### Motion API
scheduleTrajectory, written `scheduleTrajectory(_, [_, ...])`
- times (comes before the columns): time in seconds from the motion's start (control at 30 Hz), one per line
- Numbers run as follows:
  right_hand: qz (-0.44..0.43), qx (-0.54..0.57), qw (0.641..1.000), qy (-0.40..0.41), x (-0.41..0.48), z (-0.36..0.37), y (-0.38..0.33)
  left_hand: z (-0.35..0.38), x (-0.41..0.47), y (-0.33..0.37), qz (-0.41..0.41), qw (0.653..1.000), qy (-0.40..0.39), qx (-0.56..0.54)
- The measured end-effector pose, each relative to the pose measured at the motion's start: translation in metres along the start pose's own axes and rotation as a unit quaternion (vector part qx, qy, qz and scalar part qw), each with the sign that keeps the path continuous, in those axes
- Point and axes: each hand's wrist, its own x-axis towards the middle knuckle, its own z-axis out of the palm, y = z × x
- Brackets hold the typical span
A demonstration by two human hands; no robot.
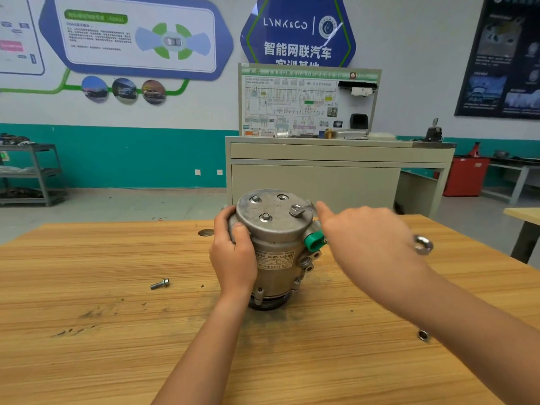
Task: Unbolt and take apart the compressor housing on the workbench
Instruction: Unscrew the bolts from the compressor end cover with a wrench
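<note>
Task unit: compressor (274, 249) stands on end at centre of counter (87, 331), bolted cap up for tool access. Your left hand (233, 252) wraps housing at 9 o'clock, judged bracing against turning force. Your right hand (371, 238) closes over wrench (423, 244), index finger along shank, far end seated on cap bolt (295, 208) at 2 o'clock. Loose bolt (160, 284) lies at 8 o'clock, well apart. Judged: one out, three left.

compressor housing (274, 247): grey, upright on workbench (117, 346) | wrench (309, 210) on top bolt (295, 207)
</note>
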Motion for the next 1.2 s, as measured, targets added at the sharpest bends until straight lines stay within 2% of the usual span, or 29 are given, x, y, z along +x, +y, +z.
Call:
scheduleTrajectory(0.07, [0.003,0.004,1.0,-0.031,-0.001,-0.003,-0.013,0.002,0.0,0.002,-0.001,1.0,-0.004,-0.003])
scheduleTrajectory(0.17, [0.039,-0.007,0.999,-0.006,-0.014,0.005,-0.018,0.001,0.0,0.001,0.002,1.0,-0.01,-0.003])
scheduleTrajectory(0.23, [0.05,-0.047,0.996,0.063,-0.019,0.02,-0.005,-0.002,0.001,0.0,0.002,1.0,-0.011,-0.001])
scheduleTrajectory(0.33, [0.033,0.024,0.955,0.295,-0.011,0.061,0.019,-0.006,0.003,-0.001,0.0,1.0,-0.02,-0.001])
scheduleTrajectory(0.37, [0.021,0.066,0.94,0.335,-0.003,0.073,0.027,-0.007,0.004,-0.001,0.001,1.0,-0.021,0.001])
scheduleTrajectory(0.43, [0.025,0.125,0.928,0.35,0.023,0.084,0.037,-0.005,0.005,-0.001,-0.001,1.0,-0.022,0.003])
scheduleTrajectory(0.5, [0.019,0.137,0.934,0.331,0.055,0.085,0.041,-0.002,0.003,0.0,-0.003,1.0,-0.026,0.005])
scheduleTrajectory(0.67, [-0.143,0.086,0.938,0.304,0.111,0.068,0.031,0.002,0.0,0.004,-0.008,1.0,-0.027,0.003])
scheduleTrajectory(0.7, [-0.125,0.098,0.936,0.315,0.112,0.064,0.029,0.002,0.0,0.004,-0.008,1.0,-0.025,0.0])
scheduleTrajectory(0.73, [-0.072,0.141,0.932,0.326,0.112,0.059,0.029,0.001,0.0,0.003,-0.006,1.0,-0.022,-0.004])
scheduleTrajectory(0.8, [0.081,0.265,0.909,0.312,0.111,0.046,0.033,-0.002,0.0,0.003,-0.001,1.0,-0.012,-0.01])
scheduleTrajectory(0.83, [0.127,0.322,0.891,0.292,0.109,0.041,0.037,-0.003,0.0,0.003,0.0,1.0,-0.007,-0.014])
scheduleTrajectory(0.87, [0.139,0.36,0.883,0.268,0.104,0.036,0.04,-0.004,0.0,0.003,0.002,1.0,-0.003,-0.016])
scheduleTrajectory(0.9, [0.122,0.36,0.895,0.235,0.095,0.032,0.04,-0.004,0.0,0.003,0.004,1.0,-0.001,-0.017])
scheduleTrajectory(0.97, [0.063,0.285,0.946,0.142,0.067,0.027,0.037,-0.005,-0.001,0.003,0.009,1.0,0.002,-0.016])
scheduleTrajectory(1.03, [0.016,0.189,0.979,0.073,0.038,0.03,0.03,-0.005,-0.001,0.002,0.006,1.0,0.003,-0.018])
scheduleTrajectory(1.1, [0.005,0.118,0.992,0.045,0.016,0.032,0.026,-0.004,-0.001,0.001,0.001,1.0,-0.001,-0.016])
scheduleTrajectory(1.2, [0.007,0.08,0.996,0.041,0.002,0.033,0.026,-0.004,-0.002,0.001,0.0,1.0,-0.003,-0.014])
